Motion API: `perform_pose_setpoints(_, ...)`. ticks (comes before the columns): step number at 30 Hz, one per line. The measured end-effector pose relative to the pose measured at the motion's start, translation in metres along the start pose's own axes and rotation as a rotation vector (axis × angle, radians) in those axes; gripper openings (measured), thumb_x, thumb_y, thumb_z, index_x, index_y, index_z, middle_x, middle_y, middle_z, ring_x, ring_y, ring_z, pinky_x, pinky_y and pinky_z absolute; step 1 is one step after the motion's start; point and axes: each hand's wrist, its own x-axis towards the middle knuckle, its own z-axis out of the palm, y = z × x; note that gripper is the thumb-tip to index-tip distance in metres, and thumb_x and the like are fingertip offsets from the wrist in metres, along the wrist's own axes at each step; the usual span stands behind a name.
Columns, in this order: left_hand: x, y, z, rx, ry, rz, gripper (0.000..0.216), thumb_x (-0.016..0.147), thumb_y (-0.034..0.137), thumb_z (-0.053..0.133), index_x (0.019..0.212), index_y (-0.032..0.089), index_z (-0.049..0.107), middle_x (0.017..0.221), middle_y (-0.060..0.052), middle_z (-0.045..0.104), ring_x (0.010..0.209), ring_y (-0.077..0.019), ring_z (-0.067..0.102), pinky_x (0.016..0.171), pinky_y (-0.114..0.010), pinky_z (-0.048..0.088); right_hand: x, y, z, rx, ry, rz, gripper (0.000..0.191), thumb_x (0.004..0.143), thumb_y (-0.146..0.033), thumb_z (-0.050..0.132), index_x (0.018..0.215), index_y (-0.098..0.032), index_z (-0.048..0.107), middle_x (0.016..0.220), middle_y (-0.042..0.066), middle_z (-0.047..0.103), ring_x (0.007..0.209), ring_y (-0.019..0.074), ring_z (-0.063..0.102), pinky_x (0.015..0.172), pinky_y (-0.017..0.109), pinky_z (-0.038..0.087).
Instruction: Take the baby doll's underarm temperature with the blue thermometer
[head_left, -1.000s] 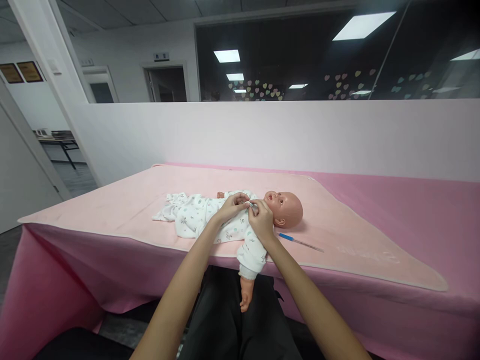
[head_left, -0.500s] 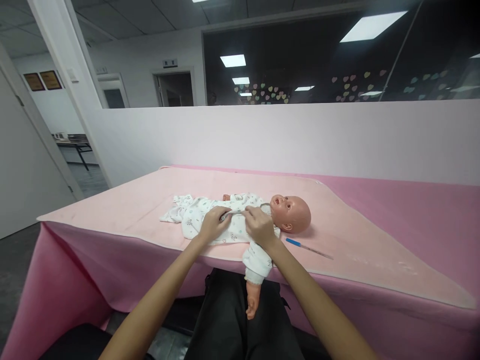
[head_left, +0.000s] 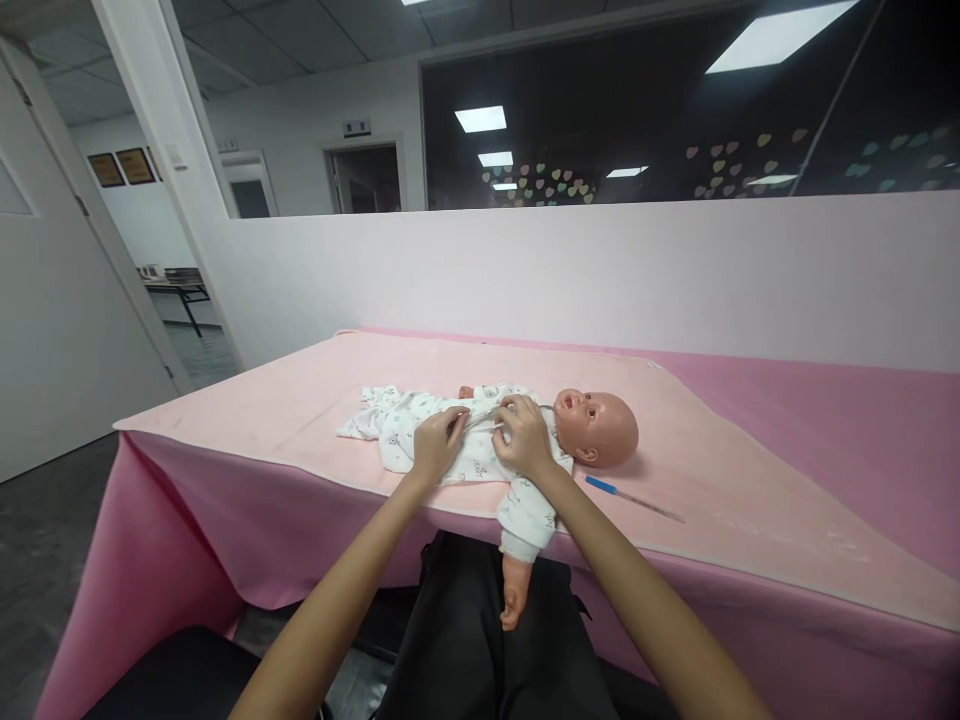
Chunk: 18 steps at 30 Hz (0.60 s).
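Doll (head_left: 477,467) supine, crosswise, head (head_left: 604,430) toward right

white doll clothes (head_left: 405,440) with small dark and greenish prints; pale pink blanket (head_left: 277,415); deeper pink tablecloth (head_left: 180,520); blue-ended stick (head_left: 611,490); black trousers (head_left: 457,630).

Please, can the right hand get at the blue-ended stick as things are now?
Probably yes. The blue-ended stick lies uncovered on the blanket near the doll's head, and nothing seems to block the way. The right hand is at the doll's clothes, so it may first need to leave them.
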Motion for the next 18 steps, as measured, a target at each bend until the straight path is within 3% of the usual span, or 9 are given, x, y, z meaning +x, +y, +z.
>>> perform_pose_setpoints(5,0.002,0.0,-0.004,-0.109,0.068,-0.161,0.034,0.086,0.044,0.037,0.097,0.021,0.058,0.056,0.003,0.054,0.051,-0.0102,0.046,0.054,-0.022,0.032,0.0,0.003,0.0,0.143,0.009,0.037,0.006,0.071,-0.017,0.048,0.068,-0.019,0.053,0.088,0.006,0.053,0.086,0.0197,0.047,0.077,0.033,0.039)
perform_pose_setpoints(9,0.002,0.0,-0.005,-0.15,0.081,-0.203,0.035,0.085,0.046,0.037,0.091,0.02,0.059,0.056,0.002,0.052,0.052,-0.0107,0.044,0.054,-0.023,0.032,0.001,0.004,0.003,0.116,0.028,0.067,0.008,0.072,-0.016,0.048,0.068,-0.019,0.054,0.091,0.006,0.054,0.089,0.0205,0.048,0.079,0.034,0.039)
perform_pose_setpoints(14,0.001,0.008,-0.004,0.107,0.126,0.021,0.03,0.085,0.039,0.041,0.101,0.02,0.059,0.097,-0.007,0.06,0.092,-0.0205,0.05,0.084,-0.033,0.034,0.001,0.002,0.0,0.155,0.017,0.012,0.011,0.076,-0.015,0.046,0.077,-0.02,0.055,0.092,0.006,0.056,0.09,0.0197,0.049,0.08,0.033,0.039)
perform_pose_setpoints(16,0.001,0.012,-0.003,0.147,0.038,0.175,0.031,0.085,0.036,0.043,0.107,0.022,0.058,0.108,-0.008,0.057,0.102,-0.0223,0.047,0.092,-0.036,0.03,0.001,0.0,0.0,0.162,0.024,0.0,0.012,0.08,-0.016,0.044,0.08,-0.02,0.055,0.09,0.005,0.057,0.088,0.0187,0.05,0.08,0.033,0.039)
perform_pose_setpoints(18,0.0,0.016,-0.002,0.147,-0.085,0.277,0.03,0.085,0.035,0.042,0.108,0.023,0.058,0.107,-0.007,0.058,0.101,-0.0215,0.047,0.092,-0.036,0.029,0.001,0.0,0.001,0.151,0.02,-0.002,0.012,0.08,-0.016,0.044,0.08,-0.02,0.056,0.086,0.005,0.058,0.085,0.0181,0.051,0.079,0.032,0.039)
